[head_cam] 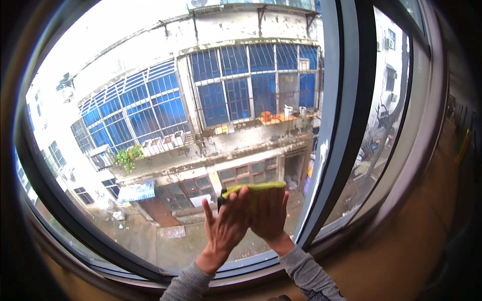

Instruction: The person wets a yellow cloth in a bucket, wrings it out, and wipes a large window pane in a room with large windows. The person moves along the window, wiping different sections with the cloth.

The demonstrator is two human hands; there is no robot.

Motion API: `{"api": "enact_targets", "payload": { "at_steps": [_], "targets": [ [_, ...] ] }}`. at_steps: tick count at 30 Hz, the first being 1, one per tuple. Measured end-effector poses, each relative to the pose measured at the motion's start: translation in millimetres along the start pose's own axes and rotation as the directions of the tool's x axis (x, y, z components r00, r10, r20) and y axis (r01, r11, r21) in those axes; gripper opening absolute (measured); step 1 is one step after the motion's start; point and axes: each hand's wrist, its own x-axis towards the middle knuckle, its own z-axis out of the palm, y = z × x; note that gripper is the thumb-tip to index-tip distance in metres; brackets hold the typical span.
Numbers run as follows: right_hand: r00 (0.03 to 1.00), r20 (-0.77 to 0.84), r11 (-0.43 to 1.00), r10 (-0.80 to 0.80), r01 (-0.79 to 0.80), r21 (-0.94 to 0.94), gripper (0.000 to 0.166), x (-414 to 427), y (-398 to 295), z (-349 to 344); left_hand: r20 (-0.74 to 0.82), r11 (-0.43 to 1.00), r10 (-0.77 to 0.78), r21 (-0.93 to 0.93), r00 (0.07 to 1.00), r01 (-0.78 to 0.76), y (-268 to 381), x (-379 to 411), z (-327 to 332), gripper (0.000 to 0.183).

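A folded yellow-green cloth [276,185] is pressed against the large window pane [173,248], low and right of its middle. My left hand [230,222] lies over the cloth's left part, with its thumb spread out to the left. Beside it, my right hand [269,216] rests flat over the right part, its fingers pointing up. The two hands touch or nearly touch. A small dark thing shows at the cloth's left end; what it is I cannot tell. Both forearms are in grey sleeves.
A grey window frame post [348,113] stands right of my hands, with a white smear on its near edge. A narrower pane [376,150] lies beyond it. The bottom frame rail [248,263] runs below my wrists. Through the glass, a building with barred blue windows [222,101] is visible.
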Motion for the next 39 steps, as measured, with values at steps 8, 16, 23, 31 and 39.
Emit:
{"api": "enact_targets", "payload": {
  "at_steps": [8,16,23,31,39],
  "targets": [
    [0.996,-0.01,0.991,-0.089,0.088,-0.097,0.064,204,1,-47,-0.12,0.989,-0.116,0.076,0.986,0.126,-59,142,-61,0.067],
    [0.88,-0.371,0.952,-0.297,0.302,-0.045,0.058,439,-22,-77,-0.439,0.879,0.152,0.47,0.886,0.083,-185,309,-175,0.073],
    [0.992,0.084,0.994,-0.091,0.095,-0.046,0.061,259,-85,-53,-0.04,0.971,-0.178,0.156,0.983,0.182,-136,139,-133,0.064],
    [0.982,0.18,0.99,-0.058,0.08,-0.117,0.064,200,-33,-37,0.005,0.996,-0.073,0.046,0.997,0.073,-95,123,-107,0.062],
    [0.922,-0.231,0.927,-0.311,0.241,-0.287,0.064,431,95,-89,-0.627,0.969,0.23,0.22,0.744,-0.113,-102,390,-143,0.053]
  ]
}}
